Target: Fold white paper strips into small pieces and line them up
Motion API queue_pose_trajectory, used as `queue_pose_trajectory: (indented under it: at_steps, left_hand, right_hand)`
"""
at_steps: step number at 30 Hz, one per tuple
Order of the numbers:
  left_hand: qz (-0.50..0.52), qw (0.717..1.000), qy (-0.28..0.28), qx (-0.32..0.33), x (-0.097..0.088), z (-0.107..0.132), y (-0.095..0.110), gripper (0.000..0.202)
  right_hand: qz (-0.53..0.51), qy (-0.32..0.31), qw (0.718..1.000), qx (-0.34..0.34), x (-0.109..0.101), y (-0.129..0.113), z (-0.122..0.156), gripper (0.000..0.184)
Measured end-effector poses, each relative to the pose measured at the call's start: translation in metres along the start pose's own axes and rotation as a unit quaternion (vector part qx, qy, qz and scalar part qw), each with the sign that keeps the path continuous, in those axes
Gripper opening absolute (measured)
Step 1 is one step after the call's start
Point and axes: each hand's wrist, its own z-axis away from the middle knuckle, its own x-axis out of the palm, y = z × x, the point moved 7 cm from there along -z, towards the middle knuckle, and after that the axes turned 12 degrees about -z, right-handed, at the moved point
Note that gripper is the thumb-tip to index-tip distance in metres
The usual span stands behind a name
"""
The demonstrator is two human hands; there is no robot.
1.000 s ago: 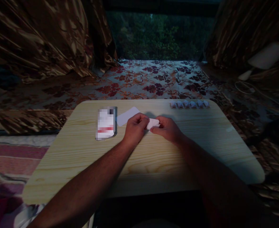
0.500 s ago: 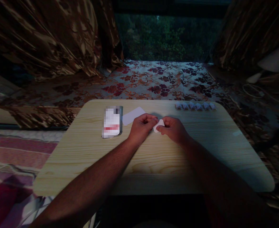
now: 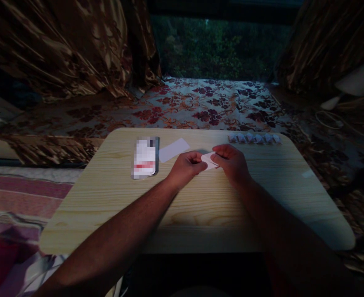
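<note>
Between my two hands is a small piece of folded white paper (image 3: pixel 209 161), held just above the middle of the table. My left hand (image 3: pixel 187 167) pinches its left edge between thumb and fingers. On the right side, my right hand (image 3: pixel 233 161) has thumb and fingers closed on the paper's other edge. A flat pale strip of paper (image 3: pixel 174 150) lies on the table beyond my left hand. Several small folded paper pieces (image 3: pixel 254 138) stand in a row near the far right edge.
The light wooden table (image 3: pixel 114 206) has rounded corners. A phone-like object (image 3: pixel 145 159), blurred by pixels, lies at left. Floral cloth (image 3: pixel 206 103) covers the ledge behind, below a window between curtains (image 3: pixel 101 49). A lamp (image 3: pixel 358 80) stands at far right, a striped bed cover (image 3: pixel 24 194) at left.
The folded paper has turned in my hands and shows a different side. My left thumb now presses its left edge, and my right hand has shifted slightly to the right.
</note>
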Motion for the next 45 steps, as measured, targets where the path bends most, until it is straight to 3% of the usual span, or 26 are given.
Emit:
queue_pose_trajectory:
  at_steps: [5, 10, 15, 28, 32, 39, 45]
  left_hand:
    - [-0.025, 1.0, -0.005, -0.012, 0.001, 0.0, -0.002, 0.016]
    - [0.021, 0.997, 0.075, -0.01, -0.011, -0.005, -0.008, 0.019]
    - [0.019, 0.993, 0.12, -0.008, -0.018, -0.005, -0.009, 0.018]
    - [-0.041, 0.997, 0.058, -0.005, -0.006, -0.002, -0.005, 0.014]
    - [-0.011, 0.999, 0.042, -0.018, -0.004, -0.002, -0.006, 0.014]
    - [0.049, 0.998, 0.043, -0.028, -0.005, -0.005, -0.009, 0.012]
    - [0.091, 0.995, 0.026, -0.023, -0.004, -0.007, -0.011, 0.012]
  right_hand:
    - [0.012, 0.022, 0.999, -0.028, -0.002, -0.003, 0.0, 0.025]
    - [0.049, 0.065, 0.992, -0.092, -0.008, -0.012, 0.002, 0.021]
    - [0.118, 0.029, 0.988, -0.091, 0.001, -0.013, 0.005, 0.017]
    - [0.18, -0.003, 0.975, -0.134, 0.01, -0.015, 0.013, 0.007]
    - [0.201, -0.021, 0.967, -0.158, 0.012, -0.017, 0.014, 0.005]
    - [0.287, -0.07, 0.922, -0.251, 0.024, -0.036, 0.022, 0.014]
    - [0.28, -0.083, 0.917, -0.273, 0.027, -0.04, 0.024, 0.016]
